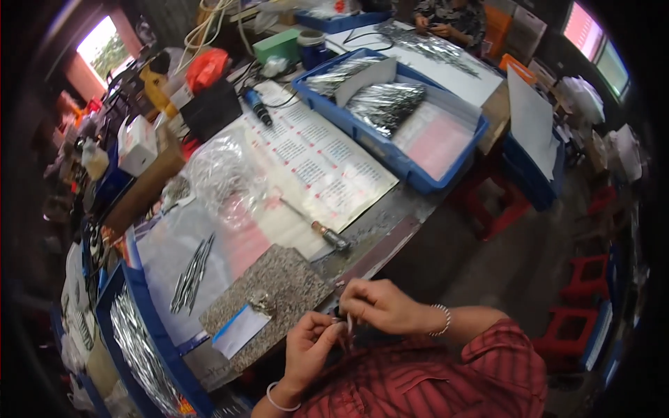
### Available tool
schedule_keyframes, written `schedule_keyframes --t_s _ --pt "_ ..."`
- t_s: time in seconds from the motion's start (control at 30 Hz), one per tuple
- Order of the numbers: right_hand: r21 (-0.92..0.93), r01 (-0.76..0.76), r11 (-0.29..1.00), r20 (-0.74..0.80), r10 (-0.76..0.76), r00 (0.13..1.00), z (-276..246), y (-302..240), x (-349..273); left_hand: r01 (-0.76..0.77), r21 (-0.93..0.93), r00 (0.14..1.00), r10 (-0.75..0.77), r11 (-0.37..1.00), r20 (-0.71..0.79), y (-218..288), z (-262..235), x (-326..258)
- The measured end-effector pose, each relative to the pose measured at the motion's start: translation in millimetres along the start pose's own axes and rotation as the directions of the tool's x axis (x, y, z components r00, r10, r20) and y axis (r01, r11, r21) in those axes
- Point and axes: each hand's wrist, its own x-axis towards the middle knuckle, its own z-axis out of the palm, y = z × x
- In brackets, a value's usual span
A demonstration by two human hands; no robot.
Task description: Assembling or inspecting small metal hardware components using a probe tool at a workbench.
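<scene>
In front of my chest, at the table's near edge, both hands meet with fingers pinched. My left hand (311, 350) is closed on a small thing that I cannot make out. Against it, my right hand (382, 306) pinches at the same spot, where something small and dark shows between the fingers. Just beyond them lies a speckled stone slab (289, 273), bearing a white and blue slip (240, 331) and a small heap of shiny bits (262, 302). A thin-shafted hand tool (329, 235) with a brown and metal handle rests past the slab.
Several slim silver strips (193, 275) lie on plastic film at left. A blue bin (143, 359) and a blue tray (425, 184) hold more shiny strips. A clear plastic bag (224, 174) and a blue pen-like tool (256, 106) sit farther back. Another person (453, 28) sits across. Red stools (568, 331) stand right.
</scene>
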Motion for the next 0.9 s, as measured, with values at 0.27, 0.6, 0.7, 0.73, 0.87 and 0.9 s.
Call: schedule_keyframes --t_s 0.27,0.6,0.7,0.73,0.87,0.9 --pt "-0.714 0.061 0.698 -0.253 -0.338 0.907 -157.7 -101.4 94.6 0.12 -0.144 0.989 -0.13 0.982 -0.067 -1.1 -4.8 -11.7" --pt "-0.96 -0.275 -0.041 -0.255 -0.265 0.93 -240.7 -65.3 253.1 0.164 -0.241 0.974 -0.196 0.957 -0.112 -18.8 -2.6 -32.8" --pt "-0.955 -0.297 0.02 -0.294 -0.213 0.932 -246.7 -70.8 254.6 0.182 -0.322 0.957 -0.243 0.929 -0.157 -12.4 -5.2 -33.2" --pt "-0.953 -0.299 0.054 -0.304 -0.221 0.927 -253.0 -76.6 247.2 0.166 -0.32 0.959 -0.229 0.933 -0.167 -11.0 -4.3 -32.1" --pt "-0.938 0.01 0.348 -0.151 -0.432 0.889 -211.0 -96.3 177.0 0.06 -0.299 0.977 -0.117 0.952 -0.178 -7.0 -8.6 -30.8" --pt "-0.891 0.088 0.446 -0.117 -0.411 0.904 -190.9 -94.2 150.9 0.056 -0.298 0.977 -0.114 0.953 -0.181 -7.8 -11.9 -32.0"
